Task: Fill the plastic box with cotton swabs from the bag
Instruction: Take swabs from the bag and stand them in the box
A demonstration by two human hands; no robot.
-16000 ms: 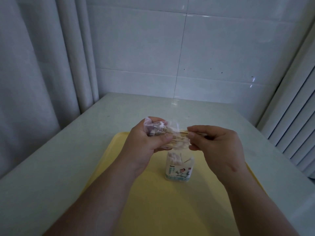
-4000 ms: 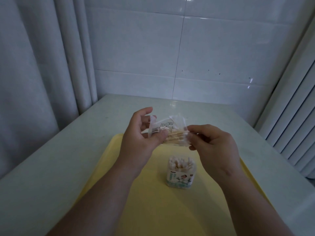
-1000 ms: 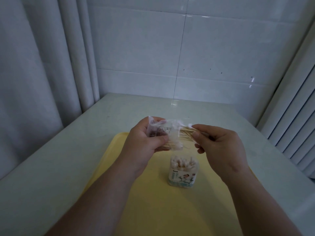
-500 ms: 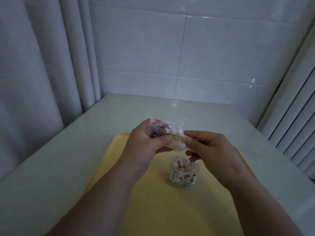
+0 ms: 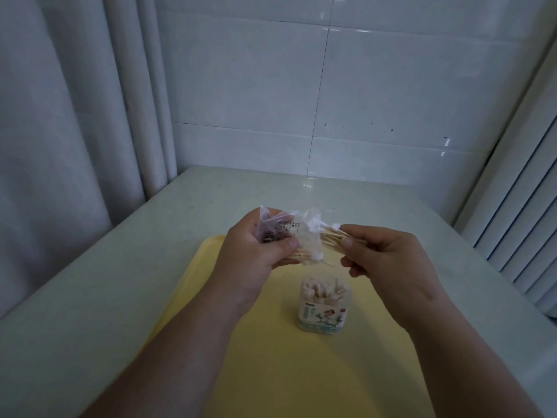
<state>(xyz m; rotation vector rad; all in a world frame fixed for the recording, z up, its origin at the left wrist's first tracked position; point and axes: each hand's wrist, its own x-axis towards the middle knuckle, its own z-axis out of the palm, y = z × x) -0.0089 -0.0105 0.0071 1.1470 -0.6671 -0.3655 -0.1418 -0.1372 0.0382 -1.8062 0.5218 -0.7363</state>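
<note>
Item: clear plastic bag [image 5: 287, 233], crumpled, printed with dark text and a barcode, held in the air above the far end of the tray. Holder: left hand [image 5: 256, 254], fingers curled behind the bag and thumb pressed across its front, so the bag is clamped between them. Contents: bundle of wooden-stemmed cotton swabs [image 5: 330, 240], lying roughly level, with one end inside the bag and the other sticking out of its mouth toward 3 o'clock. Second holder: right hand [image 5: 388, 260], thumb and forefinger closed in a pinch on the protruding end of the bundle, with the remaining fingers curled loosely underneath. The two hands lie side by side, near each other but not touching, joined only by the bag and swabs. Item: plastic box [image 5: 325, 309], small, clear, upright and open-topped, with a printed label on its front and white swab heads crowded at its rim. It stands on the tray below the gap between the hands, at 5 o'clock from the left hand and 7 o'clock from the right, and neither hand touches it. Support: yellow tray [image 5: 271, 372], resting on a pale table [image 5: 90, 297]. Surroundings: grey curtain [image 5: 60, 116] at 9 o'clock, white tiled wall [image 5: 331, 101] at 12 o'clock, slatted panel [image 5: 518, 212] at 3 o'clock.
</note>
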